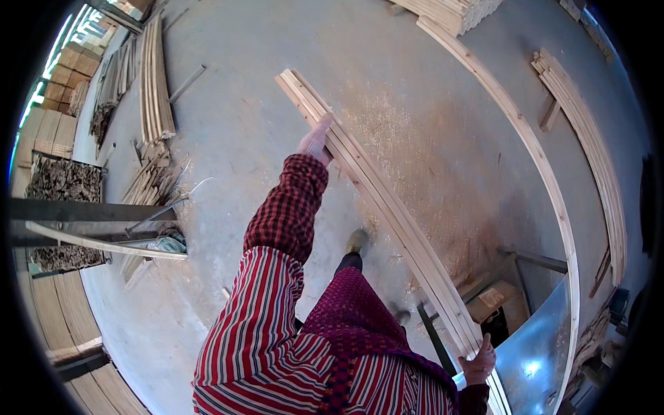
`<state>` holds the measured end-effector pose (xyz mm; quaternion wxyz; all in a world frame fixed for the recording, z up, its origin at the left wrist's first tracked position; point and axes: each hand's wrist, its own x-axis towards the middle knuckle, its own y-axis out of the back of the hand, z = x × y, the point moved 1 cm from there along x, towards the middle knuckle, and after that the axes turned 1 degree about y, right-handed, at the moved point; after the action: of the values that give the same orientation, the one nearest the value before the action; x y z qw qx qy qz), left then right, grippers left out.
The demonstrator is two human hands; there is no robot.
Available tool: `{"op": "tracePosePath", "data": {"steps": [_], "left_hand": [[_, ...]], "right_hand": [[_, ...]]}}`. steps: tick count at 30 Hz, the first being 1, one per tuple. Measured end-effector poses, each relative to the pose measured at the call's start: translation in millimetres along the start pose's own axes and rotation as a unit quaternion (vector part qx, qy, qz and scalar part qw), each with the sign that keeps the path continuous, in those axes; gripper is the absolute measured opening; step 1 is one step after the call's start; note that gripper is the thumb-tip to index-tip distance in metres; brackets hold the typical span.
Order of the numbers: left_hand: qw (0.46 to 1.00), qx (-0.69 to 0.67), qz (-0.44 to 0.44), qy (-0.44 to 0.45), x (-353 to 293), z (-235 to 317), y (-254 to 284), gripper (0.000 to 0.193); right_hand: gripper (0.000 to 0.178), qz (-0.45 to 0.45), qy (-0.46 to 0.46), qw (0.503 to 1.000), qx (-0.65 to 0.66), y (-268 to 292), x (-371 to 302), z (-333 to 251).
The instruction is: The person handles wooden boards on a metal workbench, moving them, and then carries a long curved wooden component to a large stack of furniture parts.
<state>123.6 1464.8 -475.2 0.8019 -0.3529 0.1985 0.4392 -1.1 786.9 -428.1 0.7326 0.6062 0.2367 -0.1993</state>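
A bundle of long, pale wooden strips [385, 207] runs slantwise across the view, from the upper middle down to the lower right. My left hand [318, 142], arm stretched forward, is closed round it near the far end. Close to my body, my right hand [478, 361] grips the same bundle, thumb up along its side; some of its fingers are hidden. The strips lie side by side and are held above the floor. Below them, one of my shoes [357, 241] shows on the floor.
A long single board [520, 124] arcs down the right side, near a shiny surface [536, 349] and a brown box [499, 304]. Stacked strips lie at far right [588, 138] and left [153, 90]. A dark beam [90, 210] juts in at left. Sawdust [443, 166] covers the floor.
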Motion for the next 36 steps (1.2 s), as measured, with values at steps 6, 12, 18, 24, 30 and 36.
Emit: {"op": "tracePosePath", "data": {"steps": [6,12,18,24,30,36], "left_hand": [[0.997,-0.016,0.048,0.050,21,-12,9,0.048],[0.996,0.011,0.077,0.047,12,-10,10,0.045],[0.994,-0.100,0.018,-0.044,62,35,38,0.034],[0.995,0.024,-0.079,-0.049,94,48,57,0.037],[0.997,0.073,0.005,-0.019,85,59,48,0.041],[0.958,0.209,-0.186,-0.063,136,51,97,0.059]], "right_hand": [[0.106,0.032,0.092,0.994,0.050,41,34,-132],[0.082,0.072,0.077,0.991,0.081,30,39,-153],[0.091,0.113,0.109,0.984,0.083,22,35,-143],[0.086,0.100,0.113,0.983,0.104,32,32,-155],[0.078,0.090,0.094,0.986,0.109,50,31,-171],[0.063,0.026,0.087,0.989,0.120,56,28,-179]]}}
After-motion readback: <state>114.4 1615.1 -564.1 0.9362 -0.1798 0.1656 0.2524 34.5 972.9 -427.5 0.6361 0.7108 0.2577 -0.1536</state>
